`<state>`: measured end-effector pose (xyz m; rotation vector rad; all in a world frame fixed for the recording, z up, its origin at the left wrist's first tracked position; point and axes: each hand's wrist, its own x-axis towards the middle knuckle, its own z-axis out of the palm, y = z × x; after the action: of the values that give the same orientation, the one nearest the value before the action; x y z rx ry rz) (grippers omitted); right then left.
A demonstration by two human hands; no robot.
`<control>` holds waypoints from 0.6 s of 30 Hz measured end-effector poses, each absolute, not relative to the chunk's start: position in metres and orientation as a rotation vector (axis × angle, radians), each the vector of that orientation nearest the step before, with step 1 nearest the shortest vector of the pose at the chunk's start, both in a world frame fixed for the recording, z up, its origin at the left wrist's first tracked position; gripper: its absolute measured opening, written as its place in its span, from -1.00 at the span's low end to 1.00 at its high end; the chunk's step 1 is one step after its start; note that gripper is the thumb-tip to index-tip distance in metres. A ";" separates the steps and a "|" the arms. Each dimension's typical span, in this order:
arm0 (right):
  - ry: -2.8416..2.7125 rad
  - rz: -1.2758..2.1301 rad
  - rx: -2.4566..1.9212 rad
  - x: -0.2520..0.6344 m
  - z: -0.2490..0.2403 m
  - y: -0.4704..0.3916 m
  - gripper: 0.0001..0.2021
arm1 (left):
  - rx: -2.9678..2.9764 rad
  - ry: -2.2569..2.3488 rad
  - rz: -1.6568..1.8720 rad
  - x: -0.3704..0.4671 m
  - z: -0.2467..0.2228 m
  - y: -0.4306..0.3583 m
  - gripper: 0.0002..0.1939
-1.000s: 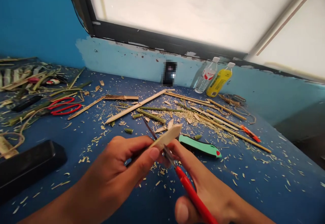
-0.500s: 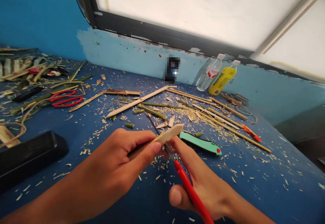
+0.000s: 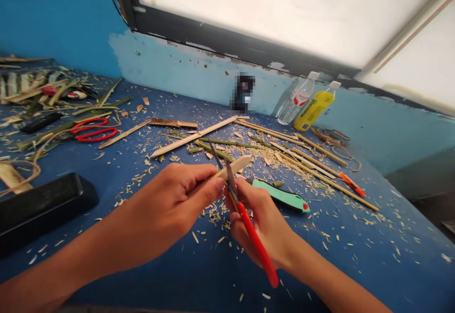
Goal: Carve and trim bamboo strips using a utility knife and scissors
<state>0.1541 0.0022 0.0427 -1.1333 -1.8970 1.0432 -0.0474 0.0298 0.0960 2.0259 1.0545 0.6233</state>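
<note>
My left hand [image 3: 177, 204] is closed around a pale bamboo strip [image 3: 240, 164], whose pointed end sticks out past the thumb toward the right. In my right hand [image 3: 263, 218] is a pair of red-handled scissors [image 3: 256, 244]. The dark blades point up and away, parted, with one crossing in front of the strip close to my left fingertips. Behind my right hand lies a green knife handle [image 3: 280, 195] on the blue table [image 3: 199, 275].
Bamboo sticks [image 3: 199, 135] and shavings cover the middle. Two bottles [image 3: 314, 109] and a pixelated dark object [image 3: 243, 93] stand by the wall. Red scissors [image 3: 95, 133], a black case [image 3: 46, 209] and scraps lie left; an orange cutter [image 3: 351, 183] lies right.
The scissors have turned more upright, and a blade now crosses the strip nearer my left fingertips. My right thumb has closed in toward the handle. The view has shifted slightly.
</note>
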 end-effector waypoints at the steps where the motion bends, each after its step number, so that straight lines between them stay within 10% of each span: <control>1: -1.896 1.046 -1.135 0.154 0.043 0.003 -0.80 | 2.022 1.055 0.628 -0.048 0.096 0.030 -0.56; 18: -1.955 1.095 -1.185 0.147 0.045 0.023 -0.86 | 1.516 0.925 0.617 -0.066 0.089 0.051 -0.64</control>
<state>0.1467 0.0233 0.0447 -1.1846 -1.9550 1.0949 -0.0658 0.0508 0.0889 1.5162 0.9252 0.6168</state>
